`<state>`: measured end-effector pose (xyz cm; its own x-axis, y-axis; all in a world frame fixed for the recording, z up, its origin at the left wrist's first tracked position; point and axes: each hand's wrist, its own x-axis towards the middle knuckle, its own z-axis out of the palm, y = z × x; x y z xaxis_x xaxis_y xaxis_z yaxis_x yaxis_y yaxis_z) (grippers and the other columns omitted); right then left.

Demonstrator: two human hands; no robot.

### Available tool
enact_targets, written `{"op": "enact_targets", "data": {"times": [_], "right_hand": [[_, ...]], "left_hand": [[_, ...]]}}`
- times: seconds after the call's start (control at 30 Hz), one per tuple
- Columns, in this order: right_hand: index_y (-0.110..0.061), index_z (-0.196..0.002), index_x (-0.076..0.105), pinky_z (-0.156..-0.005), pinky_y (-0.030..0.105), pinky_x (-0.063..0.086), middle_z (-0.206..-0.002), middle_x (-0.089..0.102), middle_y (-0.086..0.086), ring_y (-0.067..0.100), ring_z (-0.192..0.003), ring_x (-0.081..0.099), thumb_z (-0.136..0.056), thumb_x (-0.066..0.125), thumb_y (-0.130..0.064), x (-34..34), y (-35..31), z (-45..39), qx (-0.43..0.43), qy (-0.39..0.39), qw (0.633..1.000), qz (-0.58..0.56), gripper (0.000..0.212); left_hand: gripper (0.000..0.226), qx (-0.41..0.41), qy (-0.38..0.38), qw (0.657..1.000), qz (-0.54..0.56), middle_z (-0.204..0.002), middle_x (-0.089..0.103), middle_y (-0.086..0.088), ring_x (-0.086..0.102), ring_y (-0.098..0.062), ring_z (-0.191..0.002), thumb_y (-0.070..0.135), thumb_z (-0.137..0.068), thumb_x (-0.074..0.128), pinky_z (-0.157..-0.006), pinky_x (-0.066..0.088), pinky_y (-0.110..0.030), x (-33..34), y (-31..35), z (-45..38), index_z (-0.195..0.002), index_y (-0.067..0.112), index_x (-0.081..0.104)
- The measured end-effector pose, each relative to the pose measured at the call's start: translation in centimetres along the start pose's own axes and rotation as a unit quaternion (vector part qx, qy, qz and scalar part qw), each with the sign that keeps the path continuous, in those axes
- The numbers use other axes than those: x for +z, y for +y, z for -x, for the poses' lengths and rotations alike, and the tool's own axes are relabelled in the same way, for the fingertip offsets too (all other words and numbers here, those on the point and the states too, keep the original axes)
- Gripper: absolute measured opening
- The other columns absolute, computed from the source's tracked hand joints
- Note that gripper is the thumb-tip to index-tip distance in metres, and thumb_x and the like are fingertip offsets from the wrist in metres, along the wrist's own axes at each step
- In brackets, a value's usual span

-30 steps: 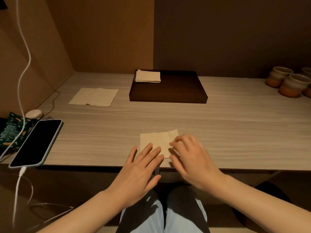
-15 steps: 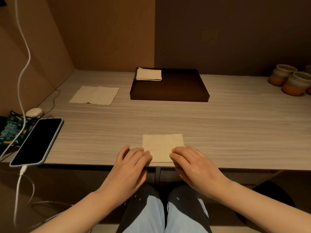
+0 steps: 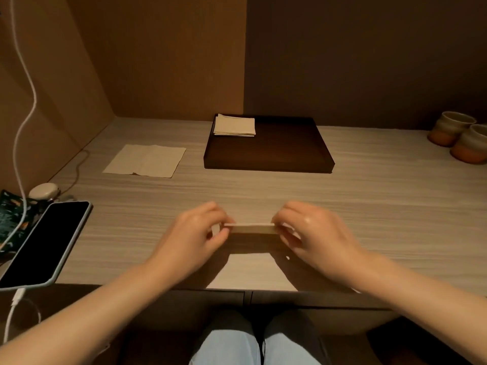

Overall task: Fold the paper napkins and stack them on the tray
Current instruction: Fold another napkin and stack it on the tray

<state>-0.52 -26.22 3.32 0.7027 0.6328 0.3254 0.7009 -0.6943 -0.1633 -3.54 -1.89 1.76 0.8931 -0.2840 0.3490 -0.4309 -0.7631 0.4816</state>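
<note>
your left hand (image 3: 196,233) and right hand (image 3: 313,230) each pinch one end of a folded napkin (image 3: 250,228), held edge-on just above the table (image 3: 369,206). a small stack of folded napkins (image 3: 234,125) already lies in the tray (image 3: 276,154); one unfolded napkin (image 3: 145,160) remains beside it, apparently still to fold.

A booth-like dining nook, perhaps a restaurant. Wood panel walls (image 3: 158,56) enclose the table (image 3: 369,206). Ceramic cups (image 3: 459,135) stand beside a serving tray (image 3: 290,154).
</note>
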Motion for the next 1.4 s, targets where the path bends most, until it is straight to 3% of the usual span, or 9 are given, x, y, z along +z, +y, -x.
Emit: {"op": "enact_targets", "data": {"times": [0.13,0.23,0.43,0.63,0.77,0.93,1.13,1.3,1.4], "right_hand": [[-0.021,-0.098,0.068,-0.065,0.035,0.056,-0.089,0.064,-0.007,0.013,-0.079,0.061,-0.091,0.064,-0.021,-1.9,1.6,-5.7,0.060,0.036,0.997,-0.016,0.008],[-0.021,-0.107,0.069,-0.070,0.030,0.057,-0.093,0.068,-0.006,0.010,-0.084,0.064,-0.094,0.061,-0.024,-2.3,3.4,-10.7,0.118,0.060,0.989,-0.063,0.015],[-0.012,-0.115,0.069,-0.078,0.024,0.053,-0.104,0.071,0.004,0.015,-0.095,0.065,-0.098,0.056,-0.017,-1.4,8.3,-20.6,0.146,0.112,0.979,-0.089,0.022],[-0.010,-0.120,0.068,-0.085,0.035,0.057,-0.104,0.072,0.011,0.021,-0.092,0.068,-0.099,0.053,-0.012,1.3,12.8,-26.5,0.135,0.119,0.980,-0.081,0.026],[-0.005,-0.095,0.070,-0.075,0.043,0.056,-0.089,0.069,0.011,0.024,-0.081,0.065,-0.094,0.053,-0.001,5.4,16.4,-28.0,0.105,0.104,0.988,-0.035,0.017],[-0.008,-0.067,0.052,-0.057,0.030,0.035,-0.073,0.055,0.006,0.021,-0.065,0.052,-0.084,0.050,0.010,10.0,18.9,-28.2,0.112,0.043,0.993,-0.022,0.025],[-0.011,-0.078,0.057,-0.065,0.028,0.039,-0.086,0.060,0.010,0.022,-0.080,0.055,-0.089,0.056,0.001,12.6,19.3,-28.8,0.086,0.010,0.996,0.012,0.017],[-0.007,-0.081,0.064,-0.073,0.040,0.052,-0.084,0.062,0.009,0.023,-0.078,0.057,-0.096,0.051,-0.009,13.1,19.2,-28.8,0.108,0.005,0.994,0.011,0.020],[-0.009,-0.084,0.066,-0.086,0.041,0.052,-0.089,0.067,0.008,0.026,-0.100,0.059,-0.100,0.044,-0.020,13.1,19.0,-28.3,0.135,-0.005,0.991,0.006,0.030]], "left_hand": [[0.014,-0.107,0.027,0.988,0.106,-0.090,0.064,0.011,0.067,-0.004,-0.062,0.016,-0.089,0.061,-0.060,0.053,-0.014,-2.0,-1.1,-5.4,-0.098,0.024,0.067],[0.013,-0.147,0.055,0.976,0.150,-0.091,0.068,0.002,0.070,-0.008,-0.068,0.013,-0.090,0.061,-0.062,0.056,-0.018,-3.1,-3.0,-10.3,-0.098,0.021,0.068],[0.016,-0.140,0.148,0.976,0.075,-0.095,0.071,0.001,0.065,-0.011,-0.091,0.017,-0.090,0.064,-0.082,0.057,-0.035,-4.1,-8.6,-20.1,-0.104,0.017,0.071],[0.023,-0.128,0.203,0.971,0.016,-0.109,0.070,-0.004,0.062,-0.013,-0.098,0.012,-0.093,0.059,-0.087,0.050,-0.026,-2.7,-13.3,-26.8,-0.114,0.013,0.069],[0.024,-0.093,0.155,0.984,-0.006,-0.124,0.065,0.001,0.059,-0.013,-0.114,0.009,-0.093,0.058,-0.101,0.046,-0.030,-0.4,-16.6,-29.3,-0.114,0.012,0.069],[0.025,-0.071,0.042,0.992,-0.099,-0.129,0.062,-0.001,0.057,-0.021,-0.119,0.007,-0.092,0.057,-0.105,0.043,-0.037,2.3,-20.7,-30.6,-0.113,0.010,0.070],[0.023,-0.077,-0.024,0.979,-0.186,-0.116,0.067,-0.012,0.061,-0.032,-0.107,0.008,-0.093,0.053,-0.089,0.051,-0.049,2.9,-21.9,-30.8,-0.110,0.011,0.067],[0.028,-0.096,-0.042,0.975,-0.194,-0.124,0.065,-0.006,0.059,-0.027,-0.111,0.014,-0.092,0.053,-0.094,0.049,-0.046,3.0,-22.2,-30.8,-0.116,0.015,0.068],[0.026,-0.107,-0.069,0.975,-0.184,-0.122,0.064,-0.006,0.060,-0.025,-0.108,0.016,-0.091,0.053,-0.092,0.051,-0.045,3.3,-22.2,-30.8,-0.113,0.016,0.068]]}}
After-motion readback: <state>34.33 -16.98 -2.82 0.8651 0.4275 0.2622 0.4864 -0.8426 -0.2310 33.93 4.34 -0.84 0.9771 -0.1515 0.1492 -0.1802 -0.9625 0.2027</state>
